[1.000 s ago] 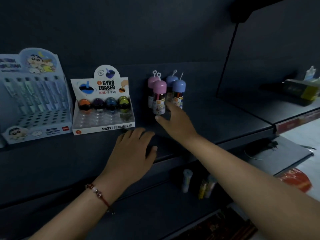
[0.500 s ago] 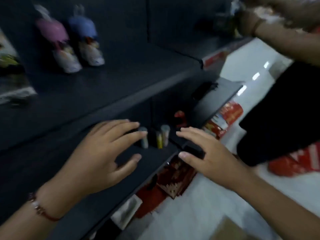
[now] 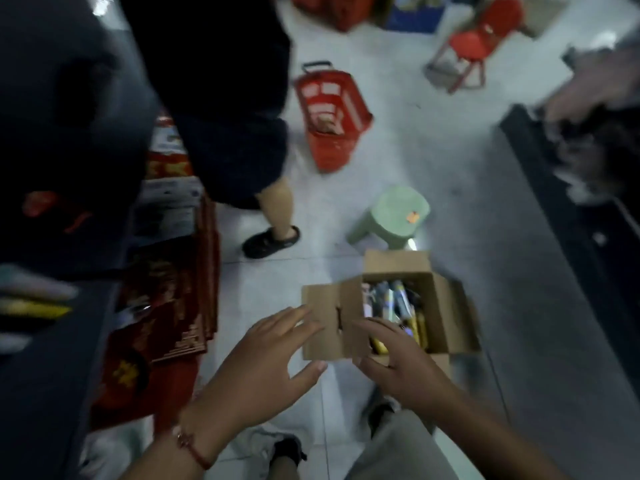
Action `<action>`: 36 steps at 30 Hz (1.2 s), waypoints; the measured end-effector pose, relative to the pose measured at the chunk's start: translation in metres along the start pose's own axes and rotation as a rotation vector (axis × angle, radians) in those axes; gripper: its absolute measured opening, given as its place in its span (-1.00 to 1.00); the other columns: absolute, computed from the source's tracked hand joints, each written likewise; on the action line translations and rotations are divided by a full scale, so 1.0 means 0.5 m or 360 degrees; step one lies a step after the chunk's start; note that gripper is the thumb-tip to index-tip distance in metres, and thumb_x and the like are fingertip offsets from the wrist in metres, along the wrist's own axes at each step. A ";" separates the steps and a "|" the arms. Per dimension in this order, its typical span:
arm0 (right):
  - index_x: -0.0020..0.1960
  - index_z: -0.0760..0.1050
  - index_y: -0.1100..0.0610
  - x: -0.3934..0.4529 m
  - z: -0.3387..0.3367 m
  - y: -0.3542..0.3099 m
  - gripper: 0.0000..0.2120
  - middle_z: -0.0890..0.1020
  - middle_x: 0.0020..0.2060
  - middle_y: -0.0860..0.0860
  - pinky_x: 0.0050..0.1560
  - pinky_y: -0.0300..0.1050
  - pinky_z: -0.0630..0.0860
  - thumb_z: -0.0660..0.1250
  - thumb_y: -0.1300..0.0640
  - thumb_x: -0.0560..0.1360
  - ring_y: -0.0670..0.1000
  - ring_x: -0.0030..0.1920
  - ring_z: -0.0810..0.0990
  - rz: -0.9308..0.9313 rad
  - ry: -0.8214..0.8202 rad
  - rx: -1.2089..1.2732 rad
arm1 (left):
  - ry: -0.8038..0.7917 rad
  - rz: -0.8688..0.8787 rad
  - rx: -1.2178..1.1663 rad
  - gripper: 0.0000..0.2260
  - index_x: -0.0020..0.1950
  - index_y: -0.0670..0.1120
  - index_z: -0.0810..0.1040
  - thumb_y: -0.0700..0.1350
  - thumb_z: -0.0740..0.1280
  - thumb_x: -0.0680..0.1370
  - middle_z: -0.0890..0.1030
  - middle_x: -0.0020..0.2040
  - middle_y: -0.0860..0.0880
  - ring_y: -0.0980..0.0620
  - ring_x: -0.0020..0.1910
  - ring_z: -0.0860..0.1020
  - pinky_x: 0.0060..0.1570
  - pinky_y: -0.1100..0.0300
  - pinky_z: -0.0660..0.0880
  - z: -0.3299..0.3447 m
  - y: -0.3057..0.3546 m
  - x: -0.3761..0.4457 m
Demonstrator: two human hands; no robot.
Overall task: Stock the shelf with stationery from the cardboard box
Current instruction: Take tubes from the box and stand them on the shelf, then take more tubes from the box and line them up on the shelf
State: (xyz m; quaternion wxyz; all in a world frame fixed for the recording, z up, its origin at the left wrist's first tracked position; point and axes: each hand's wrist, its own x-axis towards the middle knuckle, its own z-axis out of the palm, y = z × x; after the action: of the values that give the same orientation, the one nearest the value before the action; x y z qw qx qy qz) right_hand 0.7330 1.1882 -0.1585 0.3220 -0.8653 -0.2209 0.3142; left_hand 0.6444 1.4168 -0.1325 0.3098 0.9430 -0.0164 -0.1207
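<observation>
Both hands have left the shelf and now reach down, left hand (image 3: 266, 358) and right hand (image 3: 398, 358) spread and empty, toward the cardboard box (image 3: 446, 306) on the floor, still holding stationery (image 3: 391, 299) to stock.

- One cardboard box (image 3: 446, 306), flaps open, at lower centre-right of the frame.
- Stationery (image 3: 393, 303) inside the box: several pens or tubes, too blurred and overlapped to count.
- Two hands: one left hand (image 3: 268, 362) and one right hand (image 3: 398, 358), both at lower centre.
- One bracelet (image 3: 192, 445), on the left wrist.
- One green stool (image 3: 394, 214), centre-right.
- One red shopping basket (image 3: 332, 116), upper centre.
- One red chair (image 3: 474, 43), upper right.
- One other person, upper left, with one leg (image 3: 277, 206) and one dark shoe (image 3: 270, 239) showing.
- Red packets (image 3: 166, 306) stacked at left: a pile, count unclear.
</observation>
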 end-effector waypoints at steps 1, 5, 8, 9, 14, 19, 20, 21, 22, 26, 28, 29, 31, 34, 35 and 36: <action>0.41 0.36 -0.17 -0.015 -0.019 0.055 -0.52 0.39 0.34 -0.27 0.33 -0.16 0.38 0.33 -0.13 0.51 -0.22 0.36 0.36 0.0109 0.0055 0.0051 | -0.0098 0.0040 -0.0018 -0.49 0.50 0.30 0.21 0.33 0.13 0.55 0.01 0.54 0.32 0.35 0.47 -0.02 0.30 0.49 -0.20 0.031 0.031 0.047; 0.41 0.38 -0.13 -0.050 -0.094 0.269 -0.55 0.41 0.28 -0.26 0.03 -0.41 0.36 0.36 -0.06 0.54 -0.15 0.22 0.48 0.0475 0.0219 0.0186 | -0.0389 0.0100 -0.0034 -0.54 0.48 0.31 0.21 0.26 0.17 0.59 0.05 0.52 0.32 0.30 0.48 0.07 0.27 0.47 -0.08 0.161 0.134 0.231; 0.38 0.42 -0.09 -0.036 -0.132 0.448 -0.58 0.45 0.23 -0.22 -0.08 -0.49 0.36 0.36 0.01 0.54 -0.18 0.03 0.50 0.0703 0.0219 0.0301 | -0.0512 -0.0038 -0.0046 -0.57 0.47 0.27 0.26 0.23 0.18 0.60 0.16 0.49 0.28 0.21 0.48 0.16 0.32 0.38 0.08 0.278 0.174 0.372; 0.37 0.43 -0.06 -0.022 -0.134 0.513 -0.59 0.48 0.24 -0.18 -0.03 -0.45 0.37 0.36 0.04 0.54 -0.18 0.07 0.49 0.0759 0.0206 0.0320 | -0.0548 -0.0076 -0.0041 -0.55 0.47 0.25 0.28 0.27 0.15 0.58 0.19 0.50 0.25 0.19 0.48 0.19 0.36 0.34 0.13 0.323 0.179 0.419; 0.38 0.43 0.01 0.103 -0.100 0.798 -0.58 0.52 0.30 -0.03 0.19 -0.19 0.42 0.34 0.07 0.53 -0.07 0.22 0.49 0.1028 0.0098 0.0395 | -0.0745 -0.0239 -0.0036 -0.24 0.50 0.17 0.29 0.52 -0.14 0.44 0.27 0.51 0.15 0.14 0.44 0.28 0.34 0.28 0.26 0.550 0.146 0.610; 0.48 0.32 0.06 0.274 0.022 1.036 -0.48 0.45 0.38 0.01 0.27 -0.13 0.37 0.33 0.05 0.55 0.03 0.36 0.42 0.1093 -0.0026 0.0390 | -0.0846 -0.0253 0.0123 -0.46 0.42 0.03 0.41 0.26 0.05 0.54 0.44 0.29 0.06 0.02 0.22 0.47 0.10 0.16 0.43 0.789 0.029 0.764; 0.49 0.30 0.07 0.309 0.056 1.087 -0.45 0.44 0.39 0.01 0.28 -0.10 0.38 0.35 0.05 0.54 0.04 0.36 0.43 0.1094 -0.0049 0.0390 | -0.0871 -0.0261 0.0165 -0.54 0.39 0.00 0.42 0.19 0.12 0.59 0.46 0.24 0.03 -0.02 0.17 0.50 0.05 0.12 0.45 0.848 -0.008 0.791; 0.50 0.28 0.06 0.342 0.093 1.138 -0.43 0.45 0.38 0.02 0.28 -0.06 0.42 0.36 0.03 0.53 0.07 0.34 0.45 0.1105 -0.0064 0.0401 | -0.0894 -0.0271 0.0207 -0.60 0.40 0.00 0.42 0.12 0.16 0.61 0.47 0.21 0.01 -0.04 0.13 0.51 0.02 0.09 0.46 0.913 -0.046 0.817; 0.49 0.28 0.03 0.372 0.132 1.188 -0.42 0.48 0.35 0.01 0.25 0.00 0.46 0.36 0.01 0.52 0.08 0.31 0.48 0.1123 -0.0070 0.0416 | -0.0919 -0.0294 0.0234 -0.62 0.42 0.01 0.39 0.09 0.17 0.62 0.46 0.22 -0.01 -0.06 0.12 0.51 0.00 0.08 0.47 0.976 -0.081 0.840; 0.53 0.21 0.01 0.489 0.256 1.369 -0.33 0.49 0.36 0.03 0.25 0.02 0.46 0.39 -0.01 0.49 0.10 0.32 0.48 0.1199 0.0038 0.0403 | -0.0990 -0.0577 0.0106 -0.48 0.52 0.04 0.22 0.19 0.16 0.60 0.46 0.30 -0.08 -0.15 0.10 0.53 0.00 0.03 0.52 1.237 -0.218 0.926; 0.55 0.18 0.07 0.538 0.304 1.432 -0.30 0.43 0.41 0.07 0.32 0.06 0.41 0.39 -0.05 0.51 0.13 0.39 0.42 0.1168 0.0039 0.0339 | -0.0866 -0.0781 -0.0046 -0.38 0.47 -0.05 0.25 0.28 0.19 0.53 0.50 0.24 -0.14 -0.19 0.04 0.56 0.00 -0.04 0.55 1.346 -0.268 0.961; 0.55 0.16 0.10 0.553 0.329 1.457 -0.29 0.38 0.44 0.09 0.35 0.05 0.39 0.38 -0.07 0.52 0.15 0.42 0.38 0.1160 0.0006 0.0281 | -0.0774 -0.0898 -0.0100 -0.35 0.43 -0.11 0.27 0.30 0.23 0.51 0.51 0.22 -0.17 -0.22 0.04 0.56 -0.01 -0.06 0.55 1.390 -0.285 0.974; 0.55 0.11 0.14 0.573 0.371 1.486 -0.27 0.30 0.46 0.12 0.33 0.01 0.34 0.35 -0.09 0.54 0.18 0.42 0.33 0.1143 -0.0068 0.0087 | -0.0568 -0.1170 -0.0277 -0.37 0.32 -0.17 0.30 0.27 0.32 0.50 0.54 0.14 -0.18 -0.23 0.01 0.58 -0.08 0.00 0.55 1.460 -0.311 0.997; 0.45 0.21 0.15 0.588 0.404 1.501 -0.38 0.32 0.36 0.15 0.24 0.02 0.38 0.35 -0.09 0.53 0.20 0.33 0.37 0.1126 -0.0031 -0.0257 | -0.0387 -0.1413 -0.0486 -0.44 0.24 -0.19 0.37 0.22 0.38 0.49 0.58 0.08 -0.16 -0.19 -0.03 0.59 -0.26 0.13 0.41 1.512 -0.326 1.016; 0.37 0.29 0.16 0.592 0.408 1.504 -0.46 0.35 0.31 0.16 0.20 0.02 0.39 0.36 -0.08 0.52 0.21 0.29 0.41 0.1119 -0.0001 -0.0293 | -0.0383 -0.1415 -0.0505 -0.44 0.23 -0.20 0.40 0.22 0.38 0.49 0.58 0.06 -0.16 -0.19 -0.03 0.59 -0.28 0.14 0.36 1.517 -0.329 1.015; 0.29 0.34 0.17 0.596 0.409 1.504 -0.52 0.37 0.27 0.16 0.17 0.02 0.41 0.37 -0.07 0.51 0.21 0.24 0.44 0.1125 0.0012 -0.0287 | -0.0410 -0.1411 -0.0542 -0.45 0.22 -0.19 0.43 0.23 0.37 0.48 0.58 0.05 -0.16 -0.19 -0.04 0.58 -0.29 0.15 0.34 1.517 -0.331 1.011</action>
State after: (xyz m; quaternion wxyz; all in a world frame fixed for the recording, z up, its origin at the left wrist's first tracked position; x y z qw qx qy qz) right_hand 0.9379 0.9254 -0.9232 0.1167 -0.9143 0.0661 0.3822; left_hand 0.9475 1.0569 -0.9304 0.3737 0.7726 0.3682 -0.3576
